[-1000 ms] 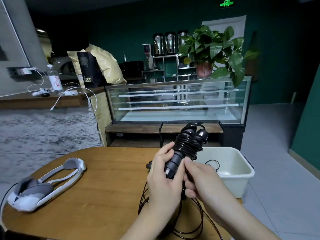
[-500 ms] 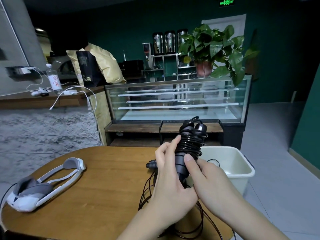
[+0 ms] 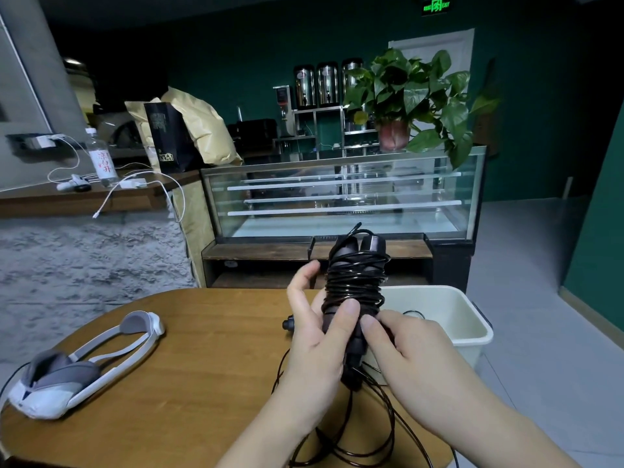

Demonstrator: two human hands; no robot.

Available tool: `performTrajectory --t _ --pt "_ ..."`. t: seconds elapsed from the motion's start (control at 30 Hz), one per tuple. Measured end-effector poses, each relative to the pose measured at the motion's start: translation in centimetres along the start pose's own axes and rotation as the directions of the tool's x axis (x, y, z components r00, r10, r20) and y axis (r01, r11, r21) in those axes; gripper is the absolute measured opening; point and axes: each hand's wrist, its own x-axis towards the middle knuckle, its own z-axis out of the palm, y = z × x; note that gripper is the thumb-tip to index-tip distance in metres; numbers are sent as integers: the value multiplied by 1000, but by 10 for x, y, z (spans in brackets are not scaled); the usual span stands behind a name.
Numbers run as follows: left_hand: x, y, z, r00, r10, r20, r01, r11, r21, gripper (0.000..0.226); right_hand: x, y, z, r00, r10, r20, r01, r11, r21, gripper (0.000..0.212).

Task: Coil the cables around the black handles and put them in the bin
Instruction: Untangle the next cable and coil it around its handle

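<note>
Round wooden surface [image 3: 202,349], cream bin [image 3: 472,329] beside: left hand [image 3: 317,346] gripping upright black handles [image 3: 354,298], right hand [image 3: 412,352] pinching cable [image 3: 358,444] near their base; loose loops still needing tight, even winding.

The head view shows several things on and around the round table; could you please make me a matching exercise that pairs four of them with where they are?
Things:
1. black handles
2. bin
3. headset
4. loose cable

Places:
A. lying in loops on the table under the hands
B. at the table's far right edge
C. on the left part of the table
D. held upright between the left hand and the right hand

Pairs: 1-D, 2-B, 3-C, 4-A
</note>
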Motion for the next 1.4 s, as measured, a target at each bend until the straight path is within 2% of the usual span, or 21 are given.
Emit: performTrajectory --t 0.07,0.13,0.2,0.27,0.4,0.53,0.67,0.8,0.87,1.0,1.07,1.13,1.23,1.33,1.4 --pt "-2 2 1 999 37 5 -37 999 5 59 -1 0 0 999 -8 -49 10 999 36 30" --pt "-3 6 4 999 41 -8 -41 998 -45 59 -6 -1 2 987 -19 -162 38 993 113 16" --pt "-4 11 6 999 28 -41 -32 995 -95 60 -9 0 5 934 -109 -342 162 978 132 17" --pt "-7 16 8 999 20 -46 -27 989 -143 61 -9 4 7 876 -246 -415 304 950 77 26" --pt "-9 22 11 998 16 -68 -31 973 -229 63 -7 11 7 816 -500 -290 501 862 -75 44" --pt "-10 22 13 998 22 -62 -33 980 -197 60 2 14 1 756 -610 -238 607 789 -96 39" --pt "-12 15 13 999 27 -46 -35 984 -177 52 10 7 -12 719 -611 -331 580 790 -197 26" --pt "-14 14 13 995 83 -50 -89 985 -146 52 13 0 -19 694 -625 -357 616 772 -156 14" --pt "-12 13 13 992 123 -35 -126 984 -126 54 16 -4 -21 728 -597 -336 613 787 -70 10" --pt "-13 16 14 994 112 -7 -112 986 -124 58 22 -7 -32 816 -522 -248 563 815 137 7" --pt "-12 18 16 994 99 -45 -105 983 -148 58 24 -8 -33 800 -551 -239 586 803 107 6" --pt "-9 18 16 994 81 -78 -94 980 -177 58 23 -7 -31 757 -605 -246 624 781 -2 6" --pt "-4 16 16 995 84 -62 -92 984 -151 57 22 -5 -28 724 -653 -221 643 755 -125 10" --pt "-4 16 15 991 112 -76 -119 990 -82 56 22 -6 -30 739 -632 -234 635 769 -75 3" --pt "-4 19 17 992 110 -68 -114 992 -59 57 24 -10 -31 776 -572 -264 592 806 -6 8"
